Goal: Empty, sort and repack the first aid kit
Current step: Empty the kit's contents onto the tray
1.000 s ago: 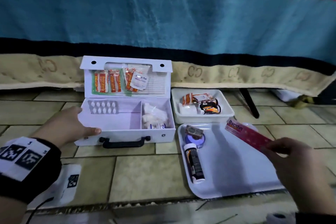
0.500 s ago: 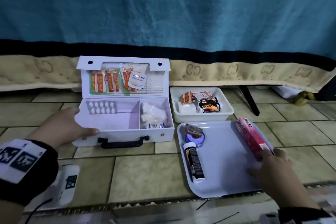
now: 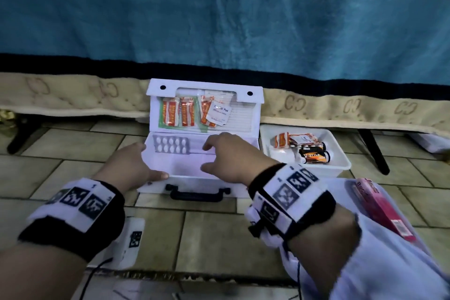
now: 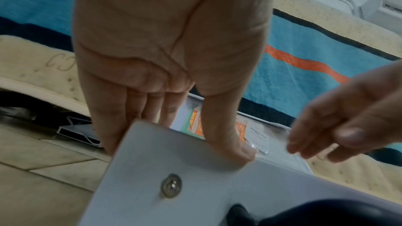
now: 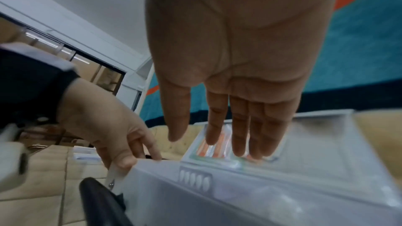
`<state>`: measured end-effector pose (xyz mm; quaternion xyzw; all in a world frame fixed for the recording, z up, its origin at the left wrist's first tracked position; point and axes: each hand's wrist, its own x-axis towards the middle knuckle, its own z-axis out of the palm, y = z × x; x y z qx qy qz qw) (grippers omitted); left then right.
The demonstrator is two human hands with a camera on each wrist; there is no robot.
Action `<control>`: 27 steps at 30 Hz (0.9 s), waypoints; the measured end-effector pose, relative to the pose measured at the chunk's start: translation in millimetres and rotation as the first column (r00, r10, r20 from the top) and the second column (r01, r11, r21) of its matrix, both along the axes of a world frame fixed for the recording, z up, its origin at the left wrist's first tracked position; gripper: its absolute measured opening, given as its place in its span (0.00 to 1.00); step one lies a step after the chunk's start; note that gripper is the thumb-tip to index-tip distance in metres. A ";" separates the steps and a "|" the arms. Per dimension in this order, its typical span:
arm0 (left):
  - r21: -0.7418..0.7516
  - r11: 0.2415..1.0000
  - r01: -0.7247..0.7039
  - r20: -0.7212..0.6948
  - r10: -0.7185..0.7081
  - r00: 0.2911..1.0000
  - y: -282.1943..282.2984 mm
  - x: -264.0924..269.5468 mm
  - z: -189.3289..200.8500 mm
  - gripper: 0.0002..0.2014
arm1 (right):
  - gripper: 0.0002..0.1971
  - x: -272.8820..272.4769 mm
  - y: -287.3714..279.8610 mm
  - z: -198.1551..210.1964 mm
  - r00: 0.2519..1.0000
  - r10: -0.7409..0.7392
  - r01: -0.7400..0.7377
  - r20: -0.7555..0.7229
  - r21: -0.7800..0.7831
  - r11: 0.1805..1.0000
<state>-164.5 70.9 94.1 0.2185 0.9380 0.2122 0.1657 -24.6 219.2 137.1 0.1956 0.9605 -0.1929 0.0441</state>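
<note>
The white first aid kit [image 3: 155,184] stands open on the tiled floor, lid [image 3: 246,119] upright. Orange sachets [image 3: 180,114] and an alcohol pad [image 3: 219,112] sit in the lid pocket. A blister pack of white pills [image 3: 171,145] lies at the back left inside. My left hand [image 3: 132,165] pinches the kit's front left corner, its thumb [image 4: 234,150] on the front rim. Above the kit's inside hovers my right hand [image 3: 226,156], fingers loose and holding nothing; it hides the right compartment. The pink box [image 3: 379,207] lies on the white tray [image 3: 377,263].
A white bin [image 3: 341,165] right of the kit holds sachets and black-and-orange rolls [image 3: 314,154]. A small white device [image 3: 131,238] with a cable lies on the floor near my left wrist. A blanket-covered edge and black legs [image 3: 372,151] stand behind.
My right hand laid the pink box on the tray, let it go and moved left over the open kit. The left hand stayed on the kit's corner.
</note>
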 end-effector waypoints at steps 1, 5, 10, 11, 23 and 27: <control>0.009 1.000 -0.006 0.000 0.006 1.000 -0.8 0.0 -0.8 0.51 | 0.25 -13.5 -1.5 -0.3 0.998 0.034 -0.033 0.048 -0.018 0.999; -0.008 1.000 0.004 -0.012 -0.004 1.000 -1.5 -1.6 -3.5 0.52 | 0.28 -56.9 -3.7 -4.6 0.950 0.146 -0.149 0.277 -0.009 0.989; 0.000 1.000 -0.006 0.003 0.006 1.000 0.1 -4.4 -6.8 0.52 | 0.35 -82.8 -0.4 -18.2 0.913 0.201 -0.180 0.355 -0.093 0.979; 0.007 1.000 -0.008 0.006 0.008 1.000 0.2 -4.5 -7.5 0.52 | 0.34 -84.7 1.4 -20.5 0.916 0.201 -0.170 0.347 -0.117 0.979; 0.005 1.000 -0.009 0.017 0.009 1.000 -0.8 -1.1 -3.1 0.52 | 0.12 -83.9 15.5 -55.3 0.985 -0.117 0.044 -0.127 -0.474 0.880; 0.000 1.000 -0.014 0.016 0.014 1.000 -1.0 1.1 -0.5 0.51 | 0.07 -85.4 7.7 -59.2 0.980 -0.115 0.052 -0.165 -0.347 0.937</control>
